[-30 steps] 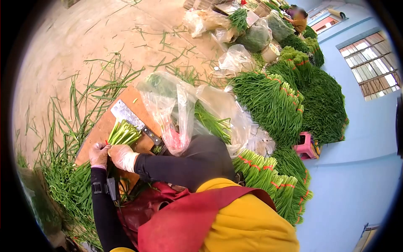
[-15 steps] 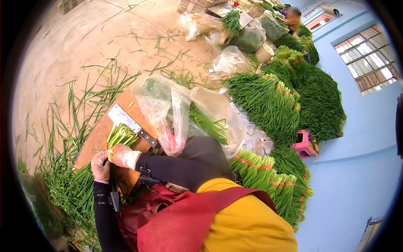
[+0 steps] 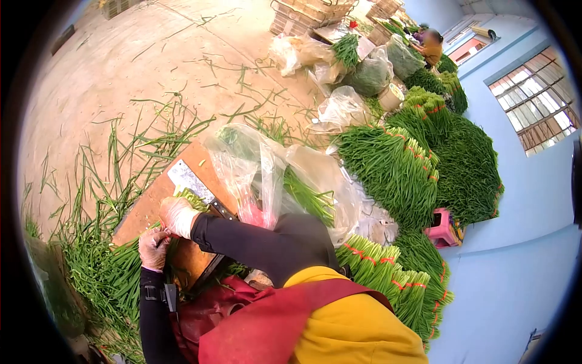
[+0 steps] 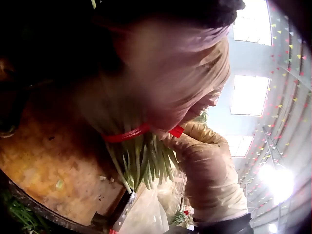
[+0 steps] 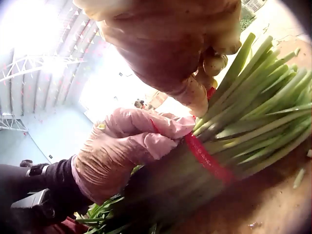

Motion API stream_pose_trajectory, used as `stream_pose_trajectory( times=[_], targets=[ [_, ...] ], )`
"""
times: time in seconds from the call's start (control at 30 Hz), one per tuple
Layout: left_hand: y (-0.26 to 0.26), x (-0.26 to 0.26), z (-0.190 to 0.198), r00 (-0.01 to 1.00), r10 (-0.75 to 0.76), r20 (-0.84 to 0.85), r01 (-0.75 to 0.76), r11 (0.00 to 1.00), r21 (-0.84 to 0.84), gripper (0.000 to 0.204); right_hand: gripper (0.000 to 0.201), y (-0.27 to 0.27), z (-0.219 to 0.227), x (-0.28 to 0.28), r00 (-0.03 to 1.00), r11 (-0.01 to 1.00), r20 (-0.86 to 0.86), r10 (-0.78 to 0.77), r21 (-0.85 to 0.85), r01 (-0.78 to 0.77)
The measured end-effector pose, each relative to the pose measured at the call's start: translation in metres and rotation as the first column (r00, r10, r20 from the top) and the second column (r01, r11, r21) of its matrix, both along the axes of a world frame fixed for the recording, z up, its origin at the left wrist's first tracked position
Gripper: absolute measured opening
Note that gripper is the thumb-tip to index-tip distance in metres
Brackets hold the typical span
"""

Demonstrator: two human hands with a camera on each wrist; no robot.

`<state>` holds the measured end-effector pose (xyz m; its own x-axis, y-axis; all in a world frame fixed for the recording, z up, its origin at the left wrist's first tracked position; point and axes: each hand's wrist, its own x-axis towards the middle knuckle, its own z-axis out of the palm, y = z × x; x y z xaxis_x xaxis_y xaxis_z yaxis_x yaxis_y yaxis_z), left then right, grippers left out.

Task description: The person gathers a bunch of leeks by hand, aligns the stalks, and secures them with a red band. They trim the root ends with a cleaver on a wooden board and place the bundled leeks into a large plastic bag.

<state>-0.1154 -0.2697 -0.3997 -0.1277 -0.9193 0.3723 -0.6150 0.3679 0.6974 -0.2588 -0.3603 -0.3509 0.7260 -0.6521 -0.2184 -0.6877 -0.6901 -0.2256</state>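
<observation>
A bundle of garlic chives [image 5: 263,112] lies over the wooden board [image 3: 151,200], with a red tie [image 5: 207,158] running round its pale stalks. My gloved left hand [image 3: 154,249] pinches the tie between thumb and forefinger at the bundle's side. Close against it, my gloved right hand [image 3: 179,215] has curled fingers on a short red end of the tie, seen in the right wrist view. Beyond the cut stalk ends rests a cleaver [image 3: 188,179] with a black handle, flat on the board. In the head view the right hand covers much of the bundle.
Loose chives [image 3: 97,261] heap left of the board. Clear plastic bags [image 3: 248,164] stand by my knee. Tied bundles [image 3: 388,158] are stacked along the blue wall, near a pink stool [image 3: 444,227]. Another person [image 3: 430,48] sits far back.
My right hand has moved forward over the cut stalks, covering more of them. My left hand has shifted slightly down and right. The head view has tilted a little.
</observation>
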Motion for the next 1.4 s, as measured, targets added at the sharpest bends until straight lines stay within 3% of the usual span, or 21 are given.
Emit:
stream_pose_trajectory(
  times=[0.17,0.23,0.27,0.33,0.37,0.4,0.47,0.6,0.63,0.7,0.73,0.77,0.8,0.83,0.93,0.97,1.0,1.07,1.1,1.3,1.4],
  targets=[
    [-0.002,0.011,-0.024,0.990,0.110,-0.093,-0.101,0.991,0.088,0.006,0.012,0.009,-0.004,0.003,0.998,0.991,0.044,-0.044,-0.122,0.050],
    [-0.007,0.016,-0.031,0.811,0.411,-0.415,-0.198,0.862,0.467,0.006,0.014,0.016,-0.003,0.000,0.999,0.998,0.044,-0.028,-0.051,0.030],
    [-0.013,0.014,-0.028,0.809,0.416,-0.415,-0.204,0.861,0.466,0.006,0.014,0.022,-0.005,-0.002,0.997,0.999,0.070,-0.035,0.002,0.035],
    [-0.025,0.009,-0.019,0.833,0.516,-0.199,-0.310,0.734,0.604,0.012,0.013,0.036,-0.008,-0.003,0.993,0.997,0.093,-0.077,0.030,0.074],
    [-0.030,0.011,-0.034,0.904,0.425,-0.039,-0.378,0.841,0.387,0.017,0.014,0.040,-0.009,-0.003,0.992,0.996,0.101,-0.078,0.038,0.074],
    [-0.034,0.003,-0.022,0.895,0.424,0.138,-0.445,0.824,0.350,0.019,0.015,0.044,-0.018,-0.003,0.991,0.996,0.108,-0.081,0.046,0.076],
    [-0.039,0.007,-0.046,0.892,0.446,0.075,-0.444,0.835,0.323,0.018,0.012,0.047,-0.028,-0.002,0.977,0.995,0.189,-0.098,-0.006,0.101],
    [-0.040,-0.009,-0.015,0.865,0.452,0.215,-0.497,0.829,0.257,0.015,0.012,0.057,-0.049,-0.012,0.947,0.991,0.298,-0.119,0.094,0.095],
    [-0.040,-0.006,-0.015,0.874,0.423,0.239,-0.478,0.838,0.264,0.016,0.013,0.061,-0.073,-0.016,0.931,0.998,0.363,-0.045,0.053,0.028],
    [-0.044,0.007,-0.022,0.867,0.383,0.319,-0.467,0.848,0.250,0.016,0.013,0.070,-0.082,-0.029,0.967,0.984,0.181,0.179,-0.030,-0.176],
    [-0.048,0.009,-0.017,0.838,0.390,0.383,-0.499,0.832,0.244,0.017,0.013,0.068,-0.129,-0.037,0.854,0.964,0.520,-0.006,0.230,-0.134],
    [-0.051,0.016,-0.016,0.829,0.396,0.394,-0.510,0.825,0.243,0.019,0.014,0.064,-0.108,-0.055,0.754,0.984,0.643,0.133,0.006,-0.179],
    [-0.048,0.023,-0.017,0.826,0.396,0.400,-0.512,0.824,0.241,0.022,0.017,0.061,-0.122,-0.062,0.679,0.905,0.690,-0.250,0.417,-0.090],
    [-0.043,0.027,-0.009,0.812,0.408,0.417,-0.532,0.812,0.241,0.022,0.019,0.045,-0.097,-0.076,0.883,0.994,0.458,0.099,-0.082,-0.069],
    [-0.033,0.027,0.011,0.870,0.290,0.400,-0.413,0.872,0.265,0.037,0.014,0.005,-0.103,-0.108,0.870,0.955,0.399,-0.290,0.183,0.235],
    [-0.028,0.024,0.004,0.858,0.224,0.462,-0.318,0.939,0.134,0.050,0.027,-0.001,-0.045,-0.109,0.961,0.972,0.152,-0.232,-0.001,0.234],
    [-0.024,0.019,0.000,0.832,0.165,0.529,-0.201,0.980,0.010,0.064,0.027,-0.003,-0.045,-0.114,0.961,0.973,0.156,-0.227,0.000,0.230],
    [-0.014,-0.001,0.026,0.807,-0.034,0.590,-0.279,0.858,0.432,0.088,0.046,-0.001,-0.051,-0.121,0.899,0.906,0.111,-0.423,0.056,0.419],
    [-0.015,-0.001,0.026,0.788,-0.057,0.613,-0.304,0.830,0.467,0.096,0.065,0.000,-0.061,-0.119,0.892,0.888,-0.009,-0.453,0.090,0.452],
    [-0.008,0.006,0.060,0.770,-0.114,0.628,-0.410,0.666,0.624,0.112,0.082,-0.005,-0.081,-0.121,0.906,0.901,0.003,-0.424,0.099,0.421],
    [-0.023,0.014,0.071,0.793,-0.135,0.595,-0.333,0.720,0.608,0.114,0.074,-0.003,-0.075,-0.120,0.912,0.915,0.095,-0.399,-0.029,0.403]
  ],
)
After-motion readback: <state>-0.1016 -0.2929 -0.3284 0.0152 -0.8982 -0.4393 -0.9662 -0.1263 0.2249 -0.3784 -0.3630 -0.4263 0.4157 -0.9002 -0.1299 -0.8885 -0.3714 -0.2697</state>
